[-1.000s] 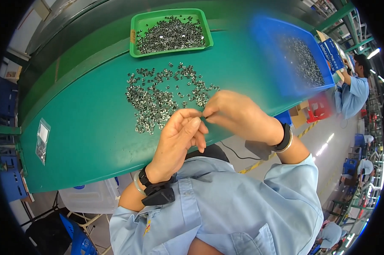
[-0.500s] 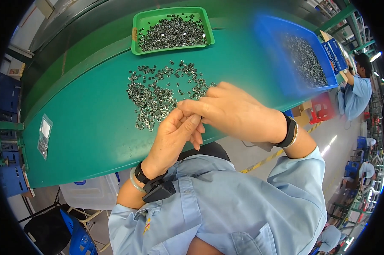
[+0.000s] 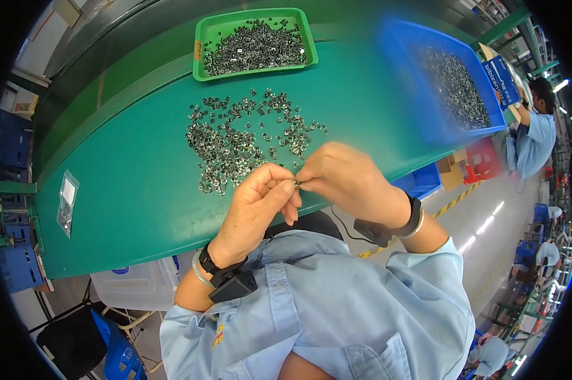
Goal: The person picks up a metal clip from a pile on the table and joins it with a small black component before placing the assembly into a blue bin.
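Note:
My left hand [image 3: 255, 206] and my right hand [image 3: 346, 180] meet fingertip to fingertip over the near edge of a green table [image 3: 127, 190]. Between the fingertips sits a small metal clip [image 3: 297, 183], pinched from both sides. A loose pile of several small metal clips [image 3: 235, 142] is spread on the table just beyond the hands. Both wrists carry dark bands, and light blue sleeves cover my arms.
A green tray [image 3: 200, 47] holding many metal clips stands at the far edge. A blue bin [image 3: 412, 82] of similar parts sits at the right. A small clear bag [image 3: 66, 202] lies at the left. Another person in light blue [image 3: 536, 136] works at far right.
My right hand pushed left over the left fingers, then drew back. Both hands now pinch the small clip at their fingertips, slightly nearer the pile.

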Motion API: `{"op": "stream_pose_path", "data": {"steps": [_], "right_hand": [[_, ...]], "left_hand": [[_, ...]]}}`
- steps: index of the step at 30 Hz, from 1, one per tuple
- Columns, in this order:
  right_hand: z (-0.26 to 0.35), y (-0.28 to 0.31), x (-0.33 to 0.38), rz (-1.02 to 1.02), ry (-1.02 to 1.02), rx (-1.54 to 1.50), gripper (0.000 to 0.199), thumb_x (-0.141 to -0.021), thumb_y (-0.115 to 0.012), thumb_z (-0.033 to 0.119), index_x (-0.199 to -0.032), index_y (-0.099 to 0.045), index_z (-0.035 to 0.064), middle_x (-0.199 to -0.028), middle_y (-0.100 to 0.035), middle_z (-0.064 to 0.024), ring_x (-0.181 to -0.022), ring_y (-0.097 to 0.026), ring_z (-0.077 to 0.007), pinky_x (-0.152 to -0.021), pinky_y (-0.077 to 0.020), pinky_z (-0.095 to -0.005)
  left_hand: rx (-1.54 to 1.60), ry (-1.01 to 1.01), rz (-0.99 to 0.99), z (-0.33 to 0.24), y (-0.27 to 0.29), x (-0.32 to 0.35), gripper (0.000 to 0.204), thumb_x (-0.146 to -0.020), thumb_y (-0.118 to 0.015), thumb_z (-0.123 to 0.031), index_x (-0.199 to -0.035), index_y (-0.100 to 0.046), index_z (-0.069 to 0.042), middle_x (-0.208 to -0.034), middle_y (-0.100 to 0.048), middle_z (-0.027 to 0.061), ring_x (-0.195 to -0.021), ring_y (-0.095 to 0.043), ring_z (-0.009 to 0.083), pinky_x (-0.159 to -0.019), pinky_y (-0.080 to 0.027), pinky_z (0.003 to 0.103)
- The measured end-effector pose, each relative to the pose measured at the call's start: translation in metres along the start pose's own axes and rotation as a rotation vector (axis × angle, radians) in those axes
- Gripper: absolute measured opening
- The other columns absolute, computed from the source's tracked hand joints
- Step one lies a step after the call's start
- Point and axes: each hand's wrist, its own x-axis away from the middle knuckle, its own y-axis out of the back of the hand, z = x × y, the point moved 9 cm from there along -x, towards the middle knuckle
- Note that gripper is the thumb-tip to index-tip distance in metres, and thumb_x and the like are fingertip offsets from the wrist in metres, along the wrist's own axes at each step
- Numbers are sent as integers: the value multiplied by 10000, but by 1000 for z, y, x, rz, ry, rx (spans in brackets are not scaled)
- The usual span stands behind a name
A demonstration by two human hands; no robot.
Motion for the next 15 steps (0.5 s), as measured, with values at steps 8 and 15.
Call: {"op": "stream_pose_path", "data": {"steps": [8,15], "right_hand": [[0,-2,7,-16,-8,49,162,-723,-695,21,-861,-616,52,-802,-602,-62,-721,-582,-234,-619,-449,-330],[2,-4,12,-108,10,59,177,-712,-701,19,-865,-618,55,-802,-608,-51,-711,-578,-226,-617,-434,-321]], "left_hand": [[-134,21,-45,-1,0,3,132,-958,-473,-143,-961,-514,-17,-797,-589,54,-641,-569,106,-568,-477,233],[-20,-20,-92,-3,-4,6,155,-954,-500,-169,-962,-522,-16,-820,-599,57,-653,-569,103,-586,-477,238]]}}
